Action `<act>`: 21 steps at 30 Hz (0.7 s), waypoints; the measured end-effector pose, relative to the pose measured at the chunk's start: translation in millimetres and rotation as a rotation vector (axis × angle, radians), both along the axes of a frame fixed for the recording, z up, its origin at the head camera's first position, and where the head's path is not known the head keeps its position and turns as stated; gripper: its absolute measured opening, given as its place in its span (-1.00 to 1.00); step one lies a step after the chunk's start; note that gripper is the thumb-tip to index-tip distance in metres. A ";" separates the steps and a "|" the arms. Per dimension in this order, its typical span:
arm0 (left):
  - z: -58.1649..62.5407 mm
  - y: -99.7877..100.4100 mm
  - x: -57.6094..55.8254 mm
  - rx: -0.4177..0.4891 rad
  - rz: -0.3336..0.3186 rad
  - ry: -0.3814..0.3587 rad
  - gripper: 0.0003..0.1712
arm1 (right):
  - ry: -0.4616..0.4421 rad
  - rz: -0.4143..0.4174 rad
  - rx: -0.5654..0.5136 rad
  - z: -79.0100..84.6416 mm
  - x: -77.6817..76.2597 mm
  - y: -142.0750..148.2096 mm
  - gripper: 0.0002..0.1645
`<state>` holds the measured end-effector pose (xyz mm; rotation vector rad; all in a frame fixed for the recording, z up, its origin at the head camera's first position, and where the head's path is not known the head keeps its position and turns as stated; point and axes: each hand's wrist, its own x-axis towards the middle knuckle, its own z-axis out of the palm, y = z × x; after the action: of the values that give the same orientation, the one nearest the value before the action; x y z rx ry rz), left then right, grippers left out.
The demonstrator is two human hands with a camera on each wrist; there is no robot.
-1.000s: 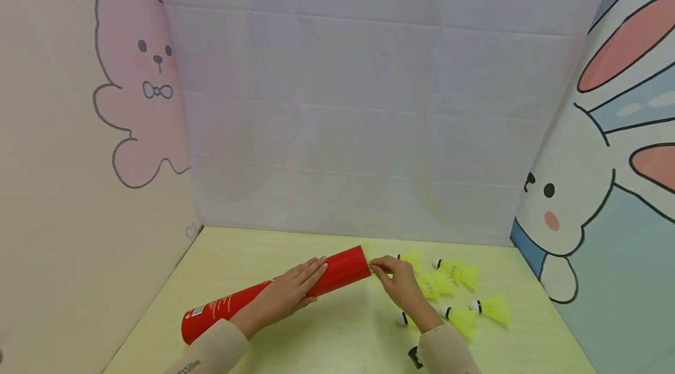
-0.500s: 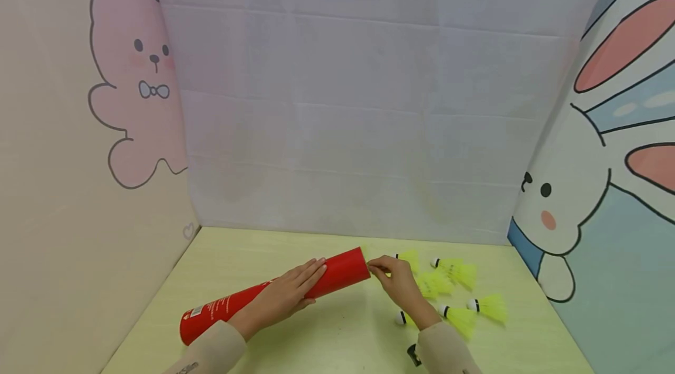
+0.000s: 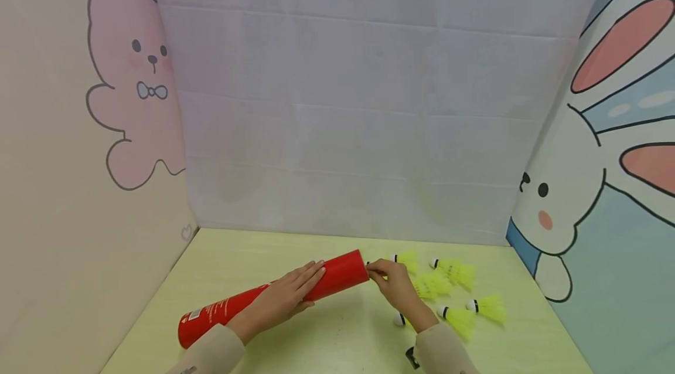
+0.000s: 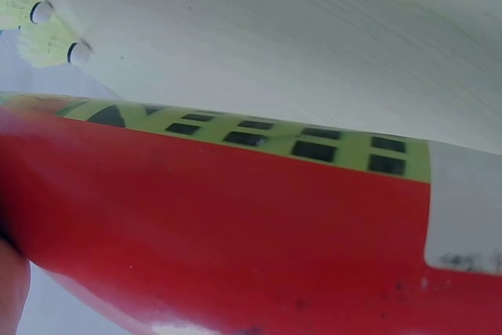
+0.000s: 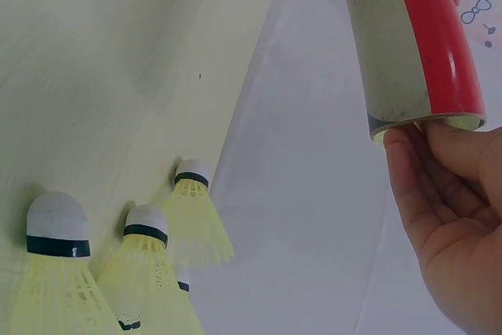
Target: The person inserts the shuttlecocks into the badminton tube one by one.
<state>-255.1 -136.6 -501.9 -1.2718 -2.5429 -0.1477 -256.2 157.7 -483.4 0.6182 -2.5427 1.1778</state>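
A long red shuttlecock tube (image 3: 343,274) lies slanted in the head view, its open end raised to the right. Over its middle, my left hand (image 3: 287,295) holds it, fingers across the top and thumb below. The tube's red side (image 4: 235,225) fills much of the left wrist view. At the mouth is my right hand (image 3: 398,286), its thumb and fingers pinched at the rim. In the right wrist view, the yellow skirt of a shuttlecock (image 5: 469,121) shows just inside the mouth, at the fingertips of the right hand (image 5: 455,202); the rest of it is hidden.
Several yellow shuttlecocks with white heads, such as one shuttlecock (image 3: 487,308) and another (image 3: 456,271), lie right of the right hand on the pale table (image 3: 316,342). A small black item (image 3: 412,357) lies near the right sleeve. A white sheet (image 3: 337,128) hangs behind.
The right hand has edged left, closer against the tube's mouth, and the yellow at the mouth no longer shows in the head view. The tube's raised end has dipped slightly; the left hand keeps its hold.
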 end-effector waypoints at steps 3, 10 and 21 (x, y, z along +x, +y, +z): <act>1.3 -1.5 0.2 -0.004 0.011 0.006 0.05 | 0.020 -0.006 0.006 -0.5 0.9 1.2 -0.89; 1.9 -4.3 0.3 -0.010 0.017 0.010 0.04 | 0.041 -0.063 -0.001 -0.4 4.5 10.0 -0.90; 0.7 -9.1 2.3 -0.002 0.019 0.005 0.02 | -0.023 -0.205 0.004 -3.8 8.8 44.6 -0.81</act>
<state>-252.8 -145.6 -501.3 -1.2465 -2.5503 -0.1381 -247.4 202.3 -487.2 0.3362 -2.5556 1.1141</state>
